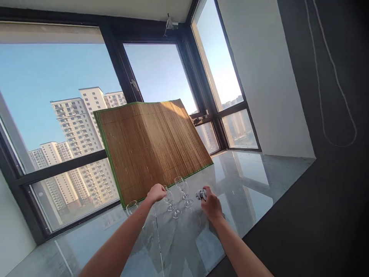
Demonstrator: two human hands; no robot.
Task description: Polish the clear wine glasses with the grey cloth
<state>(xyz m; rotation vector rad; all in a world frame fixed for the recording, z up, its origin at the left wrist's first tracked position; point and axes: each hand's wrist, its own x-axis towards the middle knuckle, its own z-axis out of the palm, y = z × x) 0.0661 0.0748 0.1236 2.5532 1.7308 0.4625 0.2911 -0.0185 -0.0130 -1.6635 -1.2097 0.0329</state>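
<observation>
Right hand (211, 204): fingers pressed together on a crumpled cloth (201, 194), which is pinched at the fingertips and held just above or on the ledge (180, 246); contact with the surface cannot be confirmed. The cloth is bunched, presumably so that it can be kept within one hand without trailing among the glassware.

Left hand (156, 192): fingers curled, fingertips at the rim of the nearest glass (168, 198). Whether the rim is pinched or only touched cannot be told, the contact being too small and the glass transparent.

Stemmed glasses (188, 202), about four including the nearest one, are grouped between the two grips, upright on their feet. The close grouping appears to place them within easy reach of both hands; the broad feet are judged to keep them steady. A separate glass (132, 207) is found to the left of the left grip, partly hidden by the left forearm (128, 234).

Beyond both grips, a slatted mat (155, 142) with green edging is stood on the ledge and leaned back towards the window frame (111, 57), by which it is probably supported.
</observation>
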